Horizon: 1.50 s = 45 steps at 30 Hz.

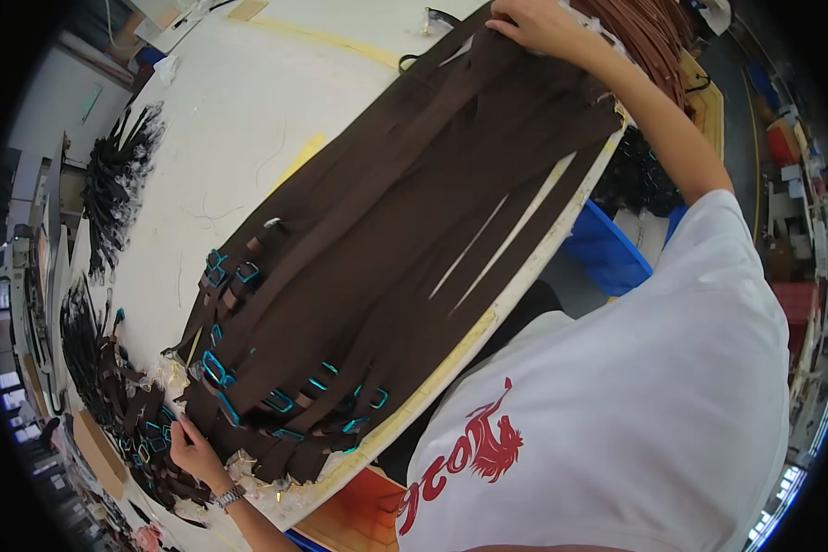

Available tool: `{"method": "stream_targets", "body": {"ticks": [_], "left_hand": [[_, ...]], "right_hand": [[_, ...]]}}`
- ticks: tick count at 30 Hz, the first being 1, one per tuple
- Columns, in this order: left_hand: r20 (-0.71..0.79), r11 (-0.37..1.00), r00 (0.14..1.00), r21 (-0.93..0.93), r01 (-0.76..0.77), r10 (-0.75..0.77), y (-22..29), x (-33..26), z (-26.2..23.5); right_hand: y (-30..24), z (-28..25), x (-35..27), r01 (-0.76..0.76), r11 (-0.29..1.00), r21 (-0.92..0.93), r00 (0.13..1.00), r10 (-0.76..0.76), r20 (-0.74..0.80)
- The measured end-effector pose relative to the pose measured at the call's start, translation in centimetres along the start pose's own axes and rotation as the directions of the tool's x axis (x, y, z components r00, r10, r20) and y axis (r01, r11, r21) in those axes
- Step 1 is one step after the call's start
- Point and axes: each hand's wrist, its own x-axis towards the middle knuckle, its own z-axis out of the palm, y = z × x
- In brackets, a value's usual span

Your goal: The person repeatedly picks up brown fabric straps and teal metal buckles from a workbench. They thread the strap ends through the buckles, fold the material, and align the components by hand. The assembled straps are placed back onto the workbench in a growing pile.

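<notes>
A broad layer of dark brown belts (386, 202) lies lengthwise across the table. Their metal buckles (216, 368), edged in bright teal, gather at the near left end. My left hand (193, 453), with a metal watch at its wrist, is at this buckle end, thumb and fingers closed at a belt's edge; the exact grip is partly hidden. At the far end my right hand (535, 26) reaches over the belts, its fingers curled closed on a belt's end.
The belts lie on a white table (221, 138) with a yellowed edge. More buckled belts (143, 423) pile up at left, near black strips (120, 184). Reddish-brown strips (649, 37) lie at upper right. A blue bin (607, 248) stands beside the table.
</notes>
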Motion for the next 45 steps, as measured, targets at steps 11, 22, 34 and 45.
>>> {"method": "stream_targets", "body": {"ticks": [11, 22, 34, 45], "left_hand": [[0.350, 0.968, 0.934, 0.250, -0.023, -0.069, 3.6, 1.9, -3.2], [0.573, 0.547, 0.666, -0.400, 0.736, -0.478, 34.0, -5.1, -8.9], [0.978, -0.718, 0.110, -0.205, 0.665, -0.178, 43.5, -9.8, 1.4], [0.996, -0.702, 0.086, -0.080, 0.708, -0.027, 41.7, -6.5, 5.7]], "right_hand": [[-25.9, 4.7, -0.6, 0.418, 0.628, 0.657, 0.825, -0.565, 0.015], [-26.4, 3.8, 0.4, 0.353, 0.580, 0.735, 0.839, -0.544, 0.026], [-26.0, 1.9, 1.9, 0.364, 0.588, 0.723, 0.798, -0.597, 0.084], [-24.7, 2.7, 10.6, 0.172, 0.699, 0.694, 0.948, -0.308, 0.075]]}}
